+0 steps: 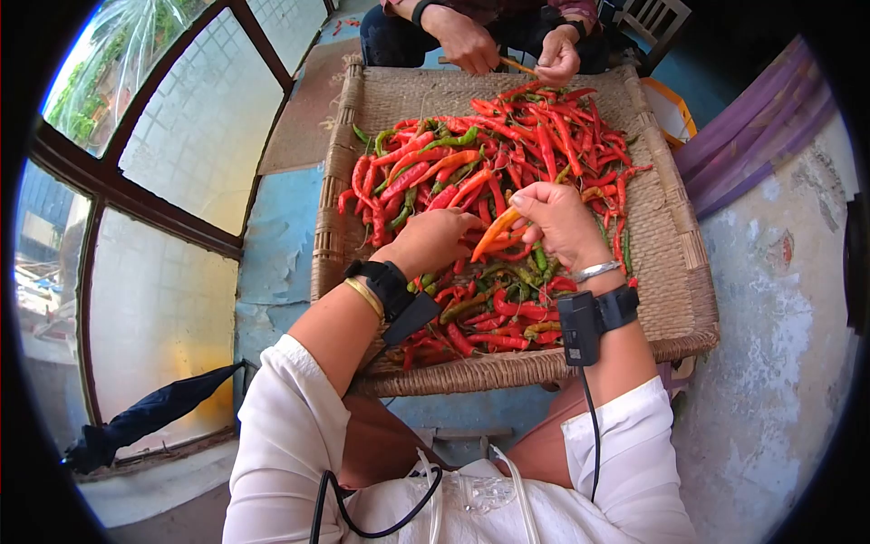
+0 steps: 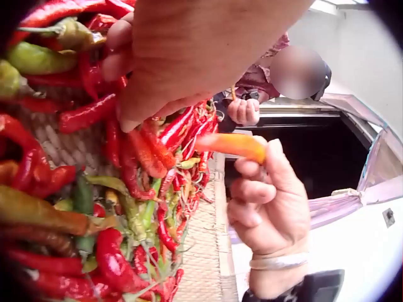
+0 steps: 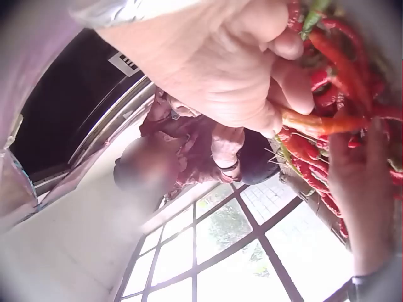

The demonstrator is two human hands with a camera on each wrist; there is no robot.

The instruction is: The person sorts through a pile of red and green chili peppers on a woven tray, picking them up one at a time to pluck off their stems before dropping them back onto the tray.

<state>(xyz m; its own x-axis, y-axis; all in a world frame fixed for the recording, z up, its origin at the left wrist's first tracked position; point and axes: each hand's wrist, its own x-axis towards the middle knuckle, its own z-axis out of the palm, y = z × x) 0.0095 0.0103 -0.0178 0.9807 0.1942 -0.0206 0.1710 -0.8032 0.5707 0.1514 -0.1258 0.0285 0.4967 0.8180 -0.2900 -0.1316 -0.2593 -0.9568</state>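
Observation:
Between thumb and fingertips, my right hand [image 1: 564, 227] pinches an orange chili pepper [image 1: 497, 232] above the pile, its tip angled down to the left. The left wrist view shows this orange pepper held apart from the others. My left hand [image 1: 428, 241] reaches in from the left, low over the heap of red chili peppers [image 1: 517, 150], its fingertips right at some red ones. Part of its fingers is hidden behind the back of the hand. Mixed among the red peppers are green chili peppers [image 1: 458, 139] and several orange ones.
A wide woven tray [image 1: 671, 272] with a raised rim bears the peppers. Across it sits another person, whose hands [image 1: 464, 41] hold a thin orange pepper [image 1: 517, 65]. Windows [image 1: 181, 118] and a dark folded umbrella [image 1: 145, 417] are left; a wall [image 1: 761, 290] and purple curtain [image 1: 752, 136] are right.

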